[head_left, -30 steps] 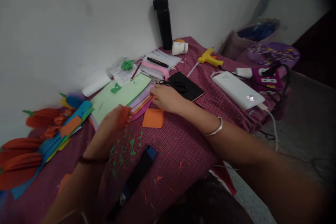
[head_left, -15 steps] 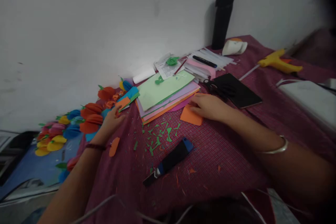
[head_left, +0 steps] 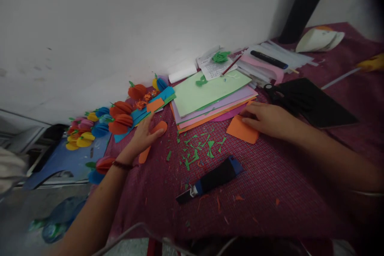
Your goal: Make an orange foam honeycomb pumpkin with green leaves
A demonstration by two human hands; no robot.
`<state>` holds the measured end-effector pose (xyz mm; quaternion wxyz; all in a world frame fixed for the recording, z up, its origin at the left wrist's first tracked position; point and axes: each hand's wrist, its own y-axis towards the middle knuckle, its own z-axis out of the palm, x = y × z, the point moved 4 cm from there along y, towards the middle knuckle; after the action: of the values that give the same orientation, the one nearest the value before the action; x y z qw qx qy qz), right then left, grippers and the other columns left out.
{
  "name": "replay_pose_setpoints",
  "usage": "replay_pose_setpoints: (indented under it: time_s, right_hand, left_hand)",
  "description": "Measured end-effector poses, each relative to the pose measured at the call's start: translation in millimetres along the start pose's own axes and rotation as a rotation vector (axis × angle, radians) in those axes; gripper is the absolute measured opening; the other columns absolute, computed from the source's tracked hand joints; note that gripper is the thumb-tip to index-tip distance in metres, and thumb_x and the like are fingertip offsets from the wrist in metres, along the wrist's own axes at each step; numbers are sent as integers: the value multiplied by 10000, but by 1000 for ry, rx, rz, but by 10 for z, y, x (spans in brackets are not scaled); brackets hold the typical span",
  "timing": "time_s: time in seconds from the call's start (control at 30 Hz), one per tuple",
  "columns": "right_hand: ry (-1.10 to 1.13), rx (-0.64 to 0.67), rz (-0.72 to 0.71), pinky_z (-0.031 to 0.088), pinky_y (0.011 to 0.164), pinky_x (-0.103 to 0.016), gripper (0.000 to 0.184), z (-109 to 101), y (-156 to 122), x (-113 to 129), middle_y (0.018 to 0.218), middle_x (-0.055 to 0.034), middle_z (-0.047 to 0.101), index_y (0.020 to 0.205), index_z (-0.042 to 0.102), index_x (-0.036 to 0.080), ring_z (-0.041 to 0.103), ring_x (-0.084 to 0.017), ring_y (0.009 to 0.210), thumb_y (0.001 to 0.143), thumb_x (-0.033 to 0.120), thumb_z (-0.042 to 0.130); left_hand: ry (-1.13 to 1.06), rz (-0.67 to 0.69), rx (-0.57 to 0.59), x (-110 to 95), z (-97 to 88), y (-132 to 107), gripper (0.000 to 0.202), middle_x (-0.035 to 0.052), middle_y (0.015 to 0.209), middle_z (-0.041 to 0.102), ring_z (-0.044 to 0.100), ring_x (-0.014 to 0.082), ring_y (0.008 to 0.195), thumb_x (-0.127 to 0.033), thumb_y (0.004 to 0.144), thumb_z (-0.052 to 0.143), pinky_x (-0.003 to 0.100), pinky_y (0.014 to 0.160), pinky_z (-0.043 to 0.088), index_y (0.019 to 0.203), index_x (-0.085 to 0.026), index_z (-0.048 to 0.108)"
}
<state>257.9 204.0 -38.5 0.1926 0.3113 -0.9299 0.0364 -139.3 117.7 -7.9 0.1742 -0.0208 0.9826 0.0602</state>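
My left hand (head_left: 143, 135) reaches over a rounded orange paper strip (head_left: 145, 154), its thumb and fingers apart. Part of the strip is hidden beneath the hand. Just beyond the fingertips, a small orange paper piece (head_left: 155, 105) lies on blue paper strips (head_left: 168, 94). On the right, the fingers of my right hand (head_left: 265, 118) are closed at the edge of a folded-looking orange paper piece (head_left: 242, 130), which rests on the cloth. Green paper scraps (head_left: 195, 154) are scattered between the hands, and a black and blue box cutter (head_left: 217, 176) lies nearer to me.
Stacked coloured sheets (head_left: 210, 96) lie near the wall. Paper pumpkin-like shapes (head_left: 121, 124) crowd the left edge. Scissors (head_left: 274, 93) rest on a black pad (head_left: 327, 106). A black bottle (head_left: 306, 6) and a yellow glue gun (head_left: 373, 63) are at the right.
My left hand has left the small orange piece on the blue strips and come over the rounded orange strip. My right hand stays at its orange paper. The view has swung left.
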Motion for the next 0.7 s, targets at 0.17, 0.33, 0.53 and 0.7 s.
replay_pose_setpoints:
  time_s: [0.17,0.33,0.53,0.7]
  right_hand:
    - [9,19,18,444,787,-345,234,-16,-7,29,1021,-120,677,1005,657,140,625,-234,879,911,272,488]
    - [5,32,56,425,769,-332,245,14,2,8,1042,-131,681,1045,651,129,618,-235,890,918,268,495]
    - [-10,16,74,431,778,-330,275,14,3,10,1063,-146,677,1045,653,126,625,-247,928,934,268,446]
    - [11,0,67,457,810,-348,276,28,13,4,1039,-142,678,1000,667,136,641,-261,936,926,278,442]
  left_hand:
    - [122,-156,11,197,-140,-569,550,167,1108,682,653,327,996,-465,729,664,453,875,505,1172,-144,609]
    - [131,-266,-31,350,-125,-855,213,83,844,733,679,266,813,-325,778,523,351,748,501,840,-197,681]
    - [35,-313,-148,469,-346,-789,269,31,643,697,646,228,643,-330,786,459,290,571,472,700,-191,673]
    - [7,-265,-262,409,-514,-498,210,31,826,747,681,241,786,-240,791,509,304,678,521,873,-205,698]
